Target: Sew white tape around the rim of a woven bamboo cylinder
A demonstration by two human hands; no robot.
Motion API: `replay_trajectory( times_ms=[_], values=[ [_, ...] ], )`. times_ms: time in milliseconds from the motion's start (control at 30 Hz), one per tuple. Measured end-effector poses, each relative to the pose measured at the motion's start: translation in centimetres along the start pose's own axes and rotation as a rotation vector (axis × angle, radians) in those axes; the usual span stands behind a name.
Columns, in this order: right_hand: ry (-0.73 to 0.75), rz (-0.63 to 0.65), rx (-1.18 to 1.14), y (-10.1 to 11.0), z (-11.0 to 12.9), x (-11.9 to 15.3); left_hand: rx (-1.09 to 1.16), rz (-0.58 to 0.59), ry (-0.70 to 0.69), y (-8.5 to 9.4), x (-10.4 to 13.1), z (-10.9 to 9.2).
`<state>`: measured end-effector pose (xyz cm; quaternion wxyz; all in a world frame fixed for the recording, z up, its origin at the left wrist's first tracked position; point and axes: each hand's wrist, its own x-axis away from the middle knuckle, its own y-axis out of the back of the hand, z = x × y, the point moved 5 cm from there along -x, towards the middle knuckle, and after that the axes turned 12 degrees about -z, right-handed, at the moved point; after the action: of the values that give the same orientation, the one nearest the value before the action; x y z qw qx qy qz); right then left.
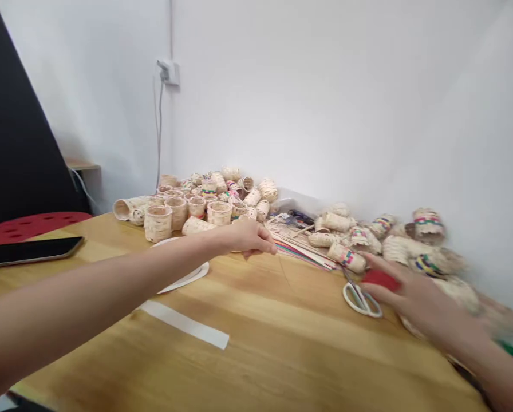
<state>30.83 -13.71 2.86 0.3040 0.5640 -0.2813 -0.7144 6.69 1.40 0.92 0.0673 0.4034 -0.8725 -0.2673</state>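
Observation:
My left hand (pixel 253 236) is stretched out over the middle of the table, thumb and fingers pinched on the end of a thin thread (pixel 285 273). The thread hangs down to the right and fades from sight against the wood. At the right, my right hand (pixel 406 292), slightly blurred, has its fingers and thumb around a red spool of thread (pixel 381 280). Just left of the spool lie scissors (pixel 362 300) with white handles, their blades pointing toward the woven pieces.
Small woven baskets (pixel 158 223) are heaped at the back left, and more woven pieces (pixel 428 226) along the wall at right. Coloured strips (pixel 302 252) lie between. A white strip (pixel 188 323), a white curved piece (pixel 192 279) and a phone (pixel 31 252) rest on the wooden table (pixel 282 355).

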Motion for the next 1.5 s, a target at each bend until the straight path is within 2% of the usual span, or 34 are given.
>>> replay_trajectory(
  times_ms=[33,67,133,167,233,333,500,633,733,800,900,967,1067,1133,1200,1233,1333,1400,1500],
  values=[
    [0.021,0.075,-0.07,-1.3,2.2,-0.1,0.009,0.02,-0.014,-0.7,-0.1,-0.9],
    [-0.014,0.199,-0.273,-2.8,4.3,-0.1,0.019,0.04,-0.028,-1.4,-0.2,-1.7],
    [-0.117,0.366,-0.659,-5.1,7.7,0.1,0.037,0.07,-0.053,-2.4,-0.2,-2.9],
    [-0.153,0.397,-0.769,-5.8,8.8,0.2,0.04,0.077,-0.06,-2.6,-0.2,-3.2],
    [-0.225,0.338,-0.794,-6.2,9.0,0.4,0.036,0.072,-0.058,-2.6,-0.2,-3.1],
    [-0.309,0.133,-0.612,-4.9,5.8,1.0,0.011,0.028,-0.025,-1.3,-0.2,-1.2],
    [-0.424,-0.083,-0.264,-0.1,-4.0,3.3,-0.019,-0.05,0.029,2.1,0.6,3.4],
    [-0.515,-0.129,0.184,4.4,-10.8,5.3,-0.036,-0.088,0.063,4.1,1.1,6.2],
    [-0.461,-0.066,0.407,5.8,-12.4,5.9,-0.046,-0.168,0.178,4.6,1.2,7.8],
    [-0.356,0.008,0.373,5.2,-11.4,5.9,-0.033,-0.145,0.189,3.5,1.2,7.7],
    [-0.222,0.109,0.239,3.4,-7.9,5.2,-0.009,-0.071,0.158,0.5,1.1,5.7],
    [-0.144,0.173,0.138,2.4,-4.7,4.3,0.059,-0.022,0.112,-2.2,1.3,3.2],
    [-0.027,0.255,-0.021,1.8,0.7,2.7,0.304,0.028,-0.053,-6.3,1.8,-2.1],
    [0.065,0.289,-0.163,2.2,3.9,1.8,0.471,0.157,-0.109,-9.1,2.1,-5.2],
    [0.108,0.272,-0.243,3.0,5.8,1.1,0.561,0.26,-0.157,-10.9,2.3,-7.2],
    [0.109,0.244,-0.256,3.5,6.1,0.9,0.557,0.269,-0.165,-11.4,2.3,-7.5],
    [0.043,0.155,-0.229,4.8,4.8,1.0,0.47,0.133,-0.099,-10.8,1.8,-6.2],
    [-0.057,0.1,-0.182,5.4,2.6,1.6,0.399,0.028,-0.015,-9.5,1.7,-3.9],
    [-0.213,0.041,-0.153,6.0,-1.3,3.1,0.278,-0.02,0.092,-7.5,2.1,0.1]
  ],
)
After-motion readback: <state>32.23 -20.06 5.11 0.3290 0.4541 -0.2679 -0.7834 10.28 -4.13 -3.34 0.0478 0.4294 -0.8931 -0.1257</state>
